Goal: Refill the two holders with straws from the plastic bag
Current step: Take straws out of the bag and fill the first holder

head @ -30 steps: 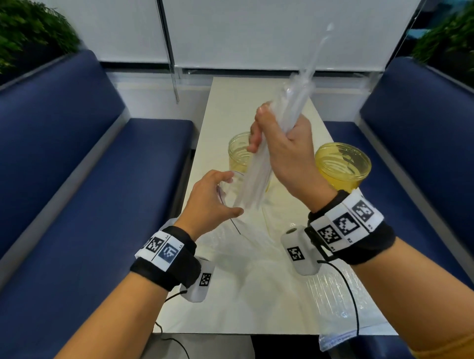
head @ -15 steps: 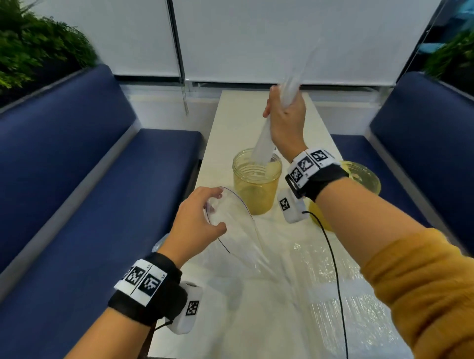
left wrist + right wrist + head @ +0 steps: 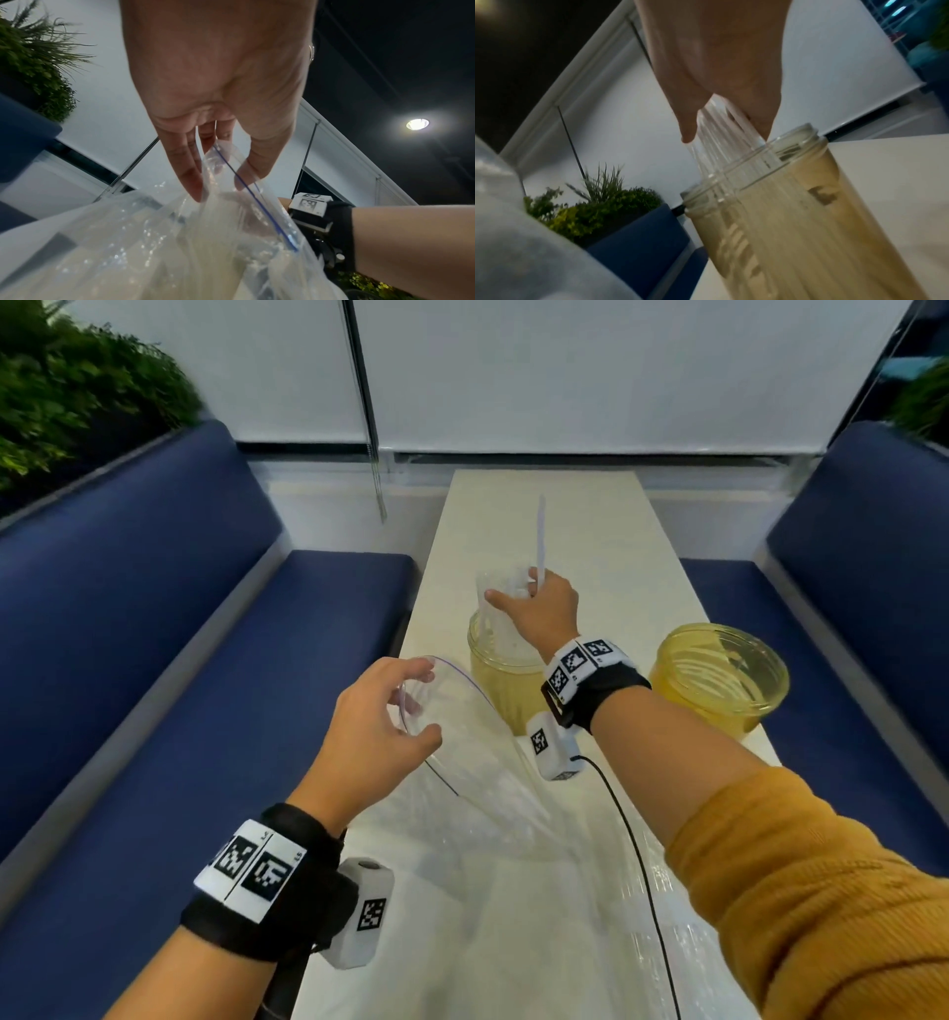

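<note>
head view looks down the table (image 3: pixel 513 891); both wrist views look up, close along the hands, sharing the window blinds (image 3: pixel 590 367).

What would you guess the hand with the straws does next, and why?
Probably the right hand lets go of the straws. Their lower ends are already inside the left jar, so opening the fingers should drop them in. The left hand pinches the bag mouth open.
</note>
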`<state>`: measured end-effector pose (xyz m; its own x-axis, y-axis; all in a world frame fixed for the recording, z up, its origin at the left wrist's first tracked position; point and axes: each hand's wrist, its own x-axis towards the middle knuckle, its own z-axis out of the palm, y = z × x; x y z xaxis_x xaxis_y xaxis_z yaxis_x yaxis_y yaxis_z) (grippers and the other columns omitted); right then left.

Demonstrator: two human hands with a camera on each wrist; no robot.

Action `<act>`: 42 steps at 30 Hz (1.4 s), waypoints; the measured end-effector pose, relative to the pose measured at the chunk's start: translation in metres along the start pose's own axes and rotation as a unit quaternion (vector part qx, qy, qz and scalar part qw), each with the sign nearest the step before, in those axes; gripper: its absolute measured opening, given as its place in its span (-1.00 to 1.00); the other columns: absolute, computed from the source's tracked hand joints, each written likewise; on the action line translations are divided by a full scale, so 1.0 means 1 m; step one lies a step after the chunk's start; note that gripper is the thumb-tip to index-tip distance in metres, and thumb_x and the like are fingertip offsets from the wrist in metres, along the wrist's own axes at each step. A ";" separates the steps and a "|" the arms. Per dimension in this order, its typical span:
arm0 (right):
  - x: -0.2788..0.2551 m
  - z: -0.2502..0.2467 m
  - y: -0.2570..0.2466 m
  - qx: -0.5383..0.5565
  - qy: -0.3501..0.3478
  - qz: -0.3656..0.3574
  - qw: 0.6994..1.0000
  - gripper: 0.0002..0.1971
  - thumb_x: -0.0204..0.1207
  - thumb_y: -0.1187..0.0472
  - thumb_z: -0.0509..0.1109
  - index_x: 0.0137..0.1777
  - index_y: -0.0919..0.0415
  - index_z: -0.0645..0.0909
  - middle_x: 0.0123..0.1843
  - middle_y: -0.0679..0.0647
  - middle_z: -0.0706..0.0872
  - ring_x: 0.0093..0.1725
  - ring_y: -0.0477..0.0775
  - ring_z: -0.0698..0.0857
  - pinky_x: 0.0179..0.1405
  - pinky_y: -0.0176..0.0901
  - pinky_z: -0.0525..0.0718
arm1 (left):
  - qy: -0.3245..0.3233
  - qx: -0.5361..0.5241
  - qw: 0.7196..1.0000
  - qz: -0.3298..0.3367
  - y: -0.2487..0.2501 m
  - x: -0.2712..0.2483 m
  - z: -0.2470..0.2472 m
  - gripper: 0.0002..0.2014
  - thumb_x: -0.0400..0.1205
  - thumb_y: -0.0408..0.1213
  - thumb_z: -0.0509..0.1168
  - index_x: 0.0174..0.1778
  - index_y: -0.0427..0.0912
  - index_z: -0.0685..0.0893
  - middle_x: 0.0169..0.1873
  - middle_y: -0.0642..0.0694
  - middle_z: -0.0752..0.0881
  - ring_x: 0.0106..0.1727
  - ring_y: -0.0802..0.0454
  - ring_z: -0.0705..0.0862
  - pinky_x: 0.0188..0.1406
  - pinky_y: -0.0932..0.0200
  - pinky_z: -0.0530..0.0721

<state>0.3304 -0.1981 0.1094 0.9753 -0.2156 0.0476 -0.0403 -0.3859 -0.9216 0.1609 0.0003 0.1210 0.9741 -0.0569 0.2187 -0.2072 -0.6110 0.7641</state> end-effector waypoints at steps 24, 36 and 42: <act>-0.151 -0.003 -0.013 -0.479 -0.359 -0.050 0.800 -0.45 0.71 -0.18 0.24 0.35 0.32 0.63 0.33 0.24 0.69 0.31 0.28 0.67 0.24 0.00 0.64 | -0.046 0.010 0.999 0.017 0.007 -0.009 0.014 -0.29 0.47 -0.51 0.49 0.57 -0.15 0.48 0.41 0.02 0.52 0.17 0.07 0.65 0.03 0.34 0.58; -0.155 0.009 0.022 -0.481 -0.345 0.045 0.805 -0.38 0.56 0.01 0.48 0.52 0.27 0.41 0.40 0.18 0.64 0.30 0.21 0.68 -0.10 -0.11 0.55 | -0.053 0.014 0.998 0.040 -0.009 -0.030 0.031 -0.27 0.48 -0.57 0.36 0.57 -0.02 0.45 0.45 0.16 0.45 0.19 0.18 0.63 -0.11 0.26 0.79; -0.148 -0.001 0.020 -0.340 -0.361 0.139 0.857 -0.40 0.56 0.14 0.40 0.58 0.23 0.34 0.36 0.19 0.61 0.20 0.24 0.72 0.00 0.02 0.82 | -0.076 0.041 0.995 0.057 -0.013 -0.032 0.035 -0.26 0.46 -0.47 0.45 0.58 -0.01 0.43 0.45 0.18 0.45 0.21 0.14 0.64 0.15 0.12 0.75</act>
<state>0.1852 -0.1750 0.0838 0.7773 0.1330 -0.6149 -0.1709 -0.8960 -0.4099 0.1356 -0.0175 0.0828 0.9483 -0.2453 0.2016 -0.3155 -0.6563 0.6854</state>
